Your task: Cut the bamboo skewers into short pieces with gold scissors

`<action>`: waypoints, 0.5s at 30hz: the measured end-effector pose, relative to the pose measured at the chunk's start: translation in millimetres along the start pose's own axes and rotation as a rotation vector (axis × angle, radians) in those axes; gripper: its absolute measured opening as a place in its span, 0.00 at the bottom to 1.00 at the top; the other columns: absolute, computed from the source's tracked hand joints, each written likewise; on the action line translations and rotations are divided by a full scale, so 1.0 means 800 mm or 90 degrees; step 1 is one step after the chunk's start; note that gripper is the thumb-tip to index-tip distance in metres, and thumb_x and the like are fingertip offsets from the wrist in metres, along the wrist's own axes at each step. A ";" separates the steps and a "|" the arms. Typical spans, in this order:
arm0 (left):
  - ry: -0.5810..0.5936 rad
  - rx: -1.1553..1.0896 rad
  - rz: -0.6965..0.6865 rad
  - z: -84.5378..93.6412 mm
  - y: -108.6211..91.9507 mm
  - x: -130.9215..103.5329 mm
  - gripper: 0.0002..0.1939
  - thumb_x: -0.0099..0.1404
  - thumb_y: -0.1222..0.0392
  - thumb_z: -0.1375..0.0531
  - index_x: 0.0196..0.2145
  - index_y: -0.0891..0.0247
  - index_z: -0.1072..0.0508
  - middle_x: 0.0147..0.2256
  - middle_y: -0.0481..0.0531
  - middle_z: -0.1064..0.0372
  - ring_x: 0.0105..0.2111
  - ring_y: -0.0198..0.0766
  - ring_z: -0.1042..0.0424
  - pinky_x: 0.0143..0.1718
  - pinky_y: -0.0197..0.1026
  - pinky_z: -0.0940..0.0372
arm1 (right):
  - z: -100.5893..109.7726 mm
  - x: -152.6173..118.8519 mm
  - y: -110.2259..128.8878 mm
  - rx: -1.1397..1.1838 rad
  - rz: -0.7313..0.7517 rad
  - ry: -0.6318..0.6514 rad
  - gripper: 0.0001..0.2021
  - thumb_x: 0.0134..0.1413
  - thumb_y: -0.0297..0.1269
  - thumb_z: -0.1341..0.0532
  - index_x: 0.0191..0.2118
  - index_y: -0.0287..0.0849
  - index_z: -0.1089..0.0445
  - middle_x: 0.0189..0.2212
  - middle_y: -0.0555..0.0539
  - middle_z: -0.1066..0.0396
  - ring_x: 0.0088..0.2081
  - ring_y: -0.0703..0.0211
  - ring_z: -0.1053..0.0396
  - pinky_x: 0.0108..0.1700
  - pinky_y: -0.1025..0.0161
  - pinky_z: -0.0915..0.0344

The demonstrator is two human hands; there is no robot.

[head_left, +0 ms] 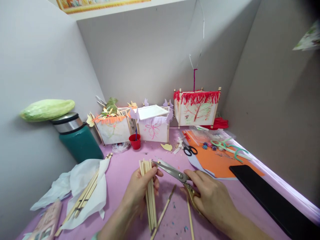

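Observation:
My left hand [140, 186] is closed around a bundle of thin wooden sticks [150, 203], held upright with the tops showing above my thumb. In my right hand [212, 191] is a pair of scissors [183, 175] with gold handles. Its blades are parted and point left, their tips close to my left fingertips and the top of the bundle; whether they touch anything I cannot tell. Two loose sticks lie on the purple tabletop [125, 173] between my hands: a dark-tipped stick [164, 210] and a plain stick [190, 218], which runs under the scissors.
Paper lanterns [153, 130] stand at the back; a red-fringed lantern [197, 108] hangs at right. On the left are a green bottle [80, 141], white tissue [86, 170] and more sticks. Black-handled scissors [190, 150], orange paper [212, 160] and a long black object [270, 196] lie right.

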State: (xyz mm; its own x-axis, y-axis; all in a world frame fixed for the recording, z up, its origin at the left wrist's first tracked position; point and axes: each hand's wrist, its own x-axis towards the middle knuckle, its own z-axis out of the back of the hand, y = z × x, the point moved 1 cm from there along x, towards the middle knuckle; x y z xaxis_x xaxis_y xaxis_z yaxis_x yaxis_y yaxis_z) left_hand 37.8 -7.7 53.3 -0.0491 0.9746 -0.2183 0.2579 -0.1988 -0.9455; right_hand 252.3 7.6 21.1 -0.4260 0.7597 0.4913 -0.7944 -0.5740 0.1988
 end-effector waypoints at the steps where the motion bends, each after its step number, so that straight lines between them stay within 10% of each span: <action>1: -0.004 -0.003 0.007 0.001 0.001 0.001 0.16 0.56 0.49 0.37 0.29 0.67 0.29 0.15 0.46 0.36 0.12 0.29 0.39 0.14 0.31 0.44 | 0.000 0.000 0.000 -0.009 0.005 0.001 0.17 0.52 0.30 0.45 0.48 0.44 0.33 0.32 0.46 0.30 0.32 0.55 0.32 0.33 0.62 0.41; 15: -0.018 -0.103 0.104 -0.011 0.002 -0.007 0.09 0.51 0.59 0.36 0.21 0.69 0.27 0.13 0.45 0.40 0.13 0.25 0.44 0.14 0.29 0.50 | 0.001 -0.001 0.020 0.065 -0.035 0.089 0.17 0.52 0.39 0.37 0.48 0.42 0.34 0.34 0.45 0.32 0.34 0.53 0.32 0.36 0.60 0.37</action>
State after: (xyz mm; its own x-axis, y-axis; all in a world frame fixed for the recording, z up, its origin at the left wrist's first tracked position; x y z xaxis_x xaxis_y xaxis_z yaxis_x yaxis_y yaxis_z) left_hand 47.1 -12.3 54.9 -0.0207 0.9271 -0.3743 0.4152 -0.3326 -0.8467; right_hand 240.3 -2.3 24.7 -0.4443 0.8221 0.3560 -0.7735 -0.5525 0.3105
